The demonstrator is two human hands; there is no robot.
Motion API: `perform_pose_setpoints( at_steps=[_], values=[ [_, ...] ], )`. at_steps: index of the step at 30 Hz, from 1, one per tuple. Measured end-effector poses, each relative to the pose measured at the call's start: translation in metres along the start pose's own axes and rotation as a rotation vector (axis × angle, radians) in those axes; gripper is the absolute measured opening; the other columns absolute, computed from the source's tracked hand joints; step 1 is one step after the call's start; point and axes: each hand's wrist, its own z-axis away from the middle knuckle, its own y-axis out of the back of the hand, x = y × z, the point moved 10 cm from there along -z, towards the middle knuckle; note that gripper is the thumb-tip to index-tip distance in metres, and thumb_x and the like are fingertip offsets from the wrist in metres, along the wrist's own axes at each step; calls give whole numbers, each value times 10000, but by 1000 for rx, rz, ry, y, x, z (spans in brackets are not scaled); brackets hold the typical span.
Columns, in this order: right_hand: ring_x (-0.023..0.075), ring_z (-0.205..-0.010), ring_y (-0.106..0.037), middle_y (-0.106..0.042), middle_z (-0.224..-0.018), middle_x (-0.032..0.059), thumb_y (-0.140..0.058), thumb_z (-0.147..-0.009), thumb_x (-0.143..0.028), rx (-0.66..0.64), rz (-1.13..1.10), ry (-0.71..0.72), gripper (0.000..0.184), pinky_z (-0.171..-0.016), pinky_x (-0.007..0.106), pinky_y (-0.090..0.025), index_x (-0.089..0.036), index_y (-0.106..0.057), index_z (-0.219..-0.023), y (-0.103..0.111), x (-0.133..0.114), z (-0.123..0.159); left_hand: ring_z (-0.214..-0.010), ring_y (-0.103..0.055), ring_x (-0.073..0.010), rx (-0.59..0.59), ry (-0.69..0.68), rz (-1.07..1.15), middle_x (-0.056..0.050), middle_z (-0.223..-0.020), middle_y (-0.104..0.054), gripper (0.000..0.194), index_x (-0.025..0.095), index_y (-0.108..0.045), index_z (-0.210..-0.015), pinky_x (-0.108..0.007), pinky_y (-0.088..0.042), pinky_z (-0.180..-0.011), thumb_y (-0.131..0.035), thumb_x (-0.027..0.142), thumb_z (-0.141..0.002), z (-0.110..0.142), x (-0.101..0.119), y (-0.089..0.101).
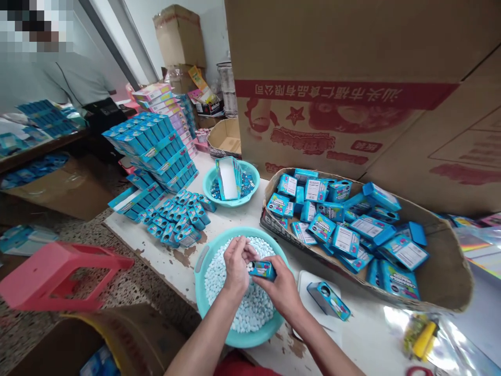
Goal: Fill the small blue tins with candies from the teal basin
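A turquoise basin [201, 292] full of small white candies [250, 310] stands in front of me on the table. Over it, my right hand [279, 284] grips a small blue candy box [263, 270], lying on its side with its end toward the left. My left hand [237, 263] is cupped at that end, fingers curled around a few white candies that show beside the box. Right of the basin, another blue box [329, 300] rests on a white kitchen scale [303, 284].
A cut-down carton [450, 261] of blue boxes lies to the right. Blue boxes stand grouped [176, 219] and stacked [152, 151] at the left. Behind the basin sits a smaller turquoise bowl [250, 196]. A pink stool [50, 271] stands on the floor; a person [74, 78] is at the far left.
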Motion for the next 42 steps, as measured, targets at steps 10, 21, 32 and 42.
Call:
perform_pose_setpoints(
  at_steps=[10,21,32,42],
  values=[
    [231,-883,-576,-596,-909,31,-758,-665,-300,42,-133,19,267,-785,337,-446,-219,-628,-883,28,-3,13,-436,-486,-100,-111,-167,-61,41,-517,-500,284,181,-542,-744,-250,-440,-519,-552,461,-785,-6,34,-7],
    [209,-812,-572,-592,-867,27,-752,-692,-408,285,-49,21,310,-716,320,-462,-225,-624,-907,107,-7,33,-1065,-497,-239,-453,-639,-1445,-96,-1092,-595,255,197,-618,-1028,-397,-385,-940,-508,338,-846,-24,-73,-39],
    [224,-856,-573,-594,-896,36,-701,-737,-370,152,34,-19,277,-744,328,-444,-212,-595,-938,45,15,23,-727,-533,-181,-216,-216,-1171,-22,-688,-545,182,201,-554,-631,-257,-403,-640,-631,348,-706,-20,-69,49],
    [241,-862,-575,-600,-905,39,-700,-691,-197,-61,302,-6,255,-712,322,-430,-216,-570,-909,-7,12,21,-524,-516,-89,-9,20,-24,30,-611,-541,200,169,-520,-688,-207,-422,-532,-661,310,-666,4,-15,37]
  ],
)
